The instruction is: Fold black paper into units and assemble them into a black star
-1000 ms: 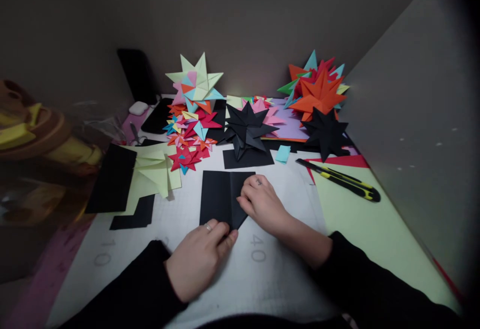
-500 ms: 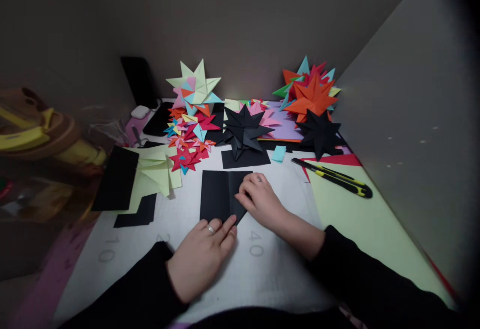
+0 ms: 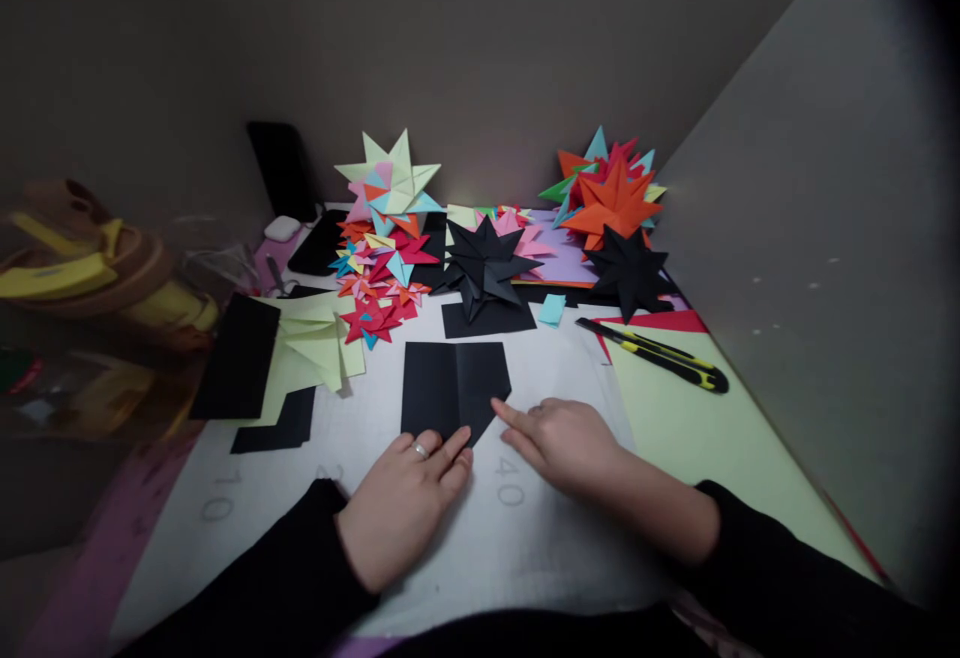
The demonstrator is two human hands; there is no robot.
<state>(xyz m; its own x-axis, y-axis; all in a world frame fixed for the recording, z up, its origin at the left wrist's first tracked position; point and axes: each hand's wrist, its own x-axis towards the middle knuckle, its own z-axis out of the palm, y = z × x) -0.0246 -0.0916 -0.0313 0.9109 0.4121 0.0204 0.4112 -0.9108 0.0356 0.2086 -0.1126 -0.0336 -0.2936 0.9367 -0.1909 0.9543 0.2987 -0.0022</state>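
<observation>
A black sheet of paper [image 3: 430, 388] lies flat in front of me, with a crease down its middle and its lower right corner folded in. My left hand [image 3: 409, 508], a ring on one finger, rests at the sheet's bottom edge; its outstretched index finger presses near the foot of the crease. At the folded corner, the extended index fingertip of my right hand [image 3: 562, 443] touches the slanted edge, while the other fingers are partly curled. Neither hand grips the sheet.
Behind stand folded paper stars, among them a black one [image 3: 487, 266] and an orange one [image 3: 619, 203]. To the right, a utility knife [image 3: 660, 353] lies by pale green paper [image 3: 697, 438]. Black paper pieces [image 3: 234, 358] are at left. A blurred brown-and-yellow object [image 3: 112, 258] stands far left.
My right hand has moved right and down from the sheet's right half to the slanted edge, its index finger now stretched out. The folded corner lies uncovered. My left hand stays in place.
</observation>
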